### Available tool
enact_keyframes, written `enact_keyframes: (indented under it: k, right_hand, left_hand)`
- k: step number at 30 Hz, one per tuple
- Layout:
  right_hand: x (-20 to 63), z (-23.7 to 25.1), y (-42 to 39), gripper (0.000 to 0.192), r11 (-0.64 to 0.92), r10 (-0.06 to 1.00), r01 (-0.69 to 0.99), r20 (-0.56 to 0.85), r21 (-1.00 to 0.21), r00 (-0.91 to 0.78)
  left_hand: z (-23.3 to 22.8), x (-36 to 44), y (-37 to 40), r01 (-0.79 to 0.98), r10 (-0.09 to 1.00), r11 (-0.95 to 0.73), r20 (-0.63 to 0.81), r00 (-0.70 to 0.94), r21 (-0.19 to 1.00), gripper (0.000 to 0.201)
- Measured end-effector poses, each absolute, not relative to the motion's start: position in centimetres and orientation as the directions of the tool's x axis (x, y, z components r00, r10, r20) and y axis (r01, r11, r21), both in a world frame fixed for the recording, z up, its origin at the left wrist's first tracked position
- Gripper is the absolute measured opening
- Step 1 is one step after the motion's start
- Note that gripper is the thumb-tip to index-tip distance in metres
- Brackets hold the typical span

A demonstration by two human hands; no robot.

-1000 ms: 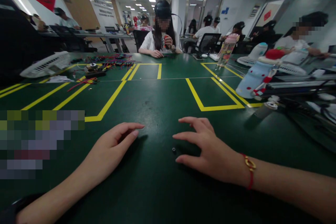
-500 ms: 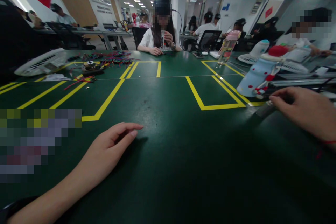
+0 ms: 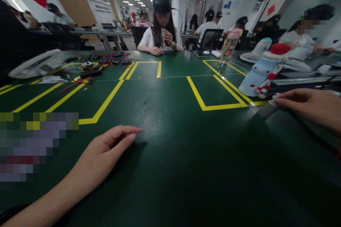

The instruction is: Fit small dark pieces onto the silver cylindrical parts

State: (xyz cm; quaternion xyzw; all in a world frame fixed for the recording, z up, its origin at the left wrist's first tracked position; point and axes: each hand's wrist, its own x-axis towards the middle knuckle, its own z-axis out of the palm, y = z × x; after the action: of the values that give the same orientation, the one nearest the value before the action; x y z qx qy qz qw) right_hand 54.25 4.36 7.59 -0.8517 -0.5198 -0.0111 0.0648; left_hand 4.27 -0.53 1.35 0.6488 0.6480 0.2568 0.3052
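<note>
1. White desk fan (image 3: 37,64), far left of the table, lying tilted on its side.
2. Loose coloured wires (image 3: 110,57) and small parts, spread just right of the fan, across the yellow lines.
3. Pixelled patch at the near left edge; what lies there cannot be told.
4. Left hand (image 3: 106,150), resting palm down on the green table (image 3: 170,170), fingers loosely stretched and close together, holding nothing. Forearm runs back to the lower left corner.
5. Yellow tape lines (image 3: 106,103) marking boxes on the table, beyond the left hand and out to the right.
6. Person seated at the far side, middle, both hands up by the chest at some small item too small to tell.
7. Clear bottle with pink cap (image 3: 229,45), upright, far right of middle.
8. Pale blue bottle (image 3: 255,76) with red dots, lying tilted at the corner of the right tape box.
9. Small silvery cylinder (image 3: 268,108), on the table just below the blue bottle; the right fingertips touch its white end.
10. Right hand (image 3: 309,106), reaching in from the right edge, fingers bent narrow about the cylinder's end; whether they grip it cannot be told.
</note>
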Motion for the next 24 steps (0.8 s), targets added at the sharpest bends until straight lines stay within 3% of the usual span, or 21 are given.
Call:
enact_keyframes:
  k: [10, 14, 17, 20, 24]
  right_hand:
    - [54.8, 7.4, 4.6, 0.040, -0.449, 0.879, 0.887, 0.125, -0.107, 0.461]
    - [54.5, 7.5, 4.4, 0.031, -0.401, 0.897, 0.895, 0.115, -0.197, 0.427]
    - [53.9, 6.4, 3.8, 0.041, -0.405, 0.873, 0.850, 0.134, -0.338, 0.469]
    - [53.3, 4.6, 3.0, 0.055, -0.385, 0.836, 0.815, 0.211, -0.433, 0.507]
    - [51.4, 2.9, 2.4, 0.050, -0.228, 0.814, 0.870, 0.405, -0.437, 0.416]
  left_hand:
    - [0.7, 3.8, -0.3, 0.704, 0.997, 0.020, -0.068, 0.041, 0.710, 0.037]
    - [0.8, 3.9, -0.4, 0.701, 0.997, 0.013, -0.064, 0.046, 0.713, 0.036]
    - [0.8, 3.8, -0.3, 0.697, 0.997, 0.003, -0.057, 0.054, 0.717, 0.035]
    - [0.7, 3.7, -0.2, 0.706, 0.997, -0.010, -0.047, 0.062, 0.708, 0.034]
    - [0.5, 3.7, -0.2, 0.706, 0.997, -0.001, -0.051, 0.052, 0.708, 0.034]
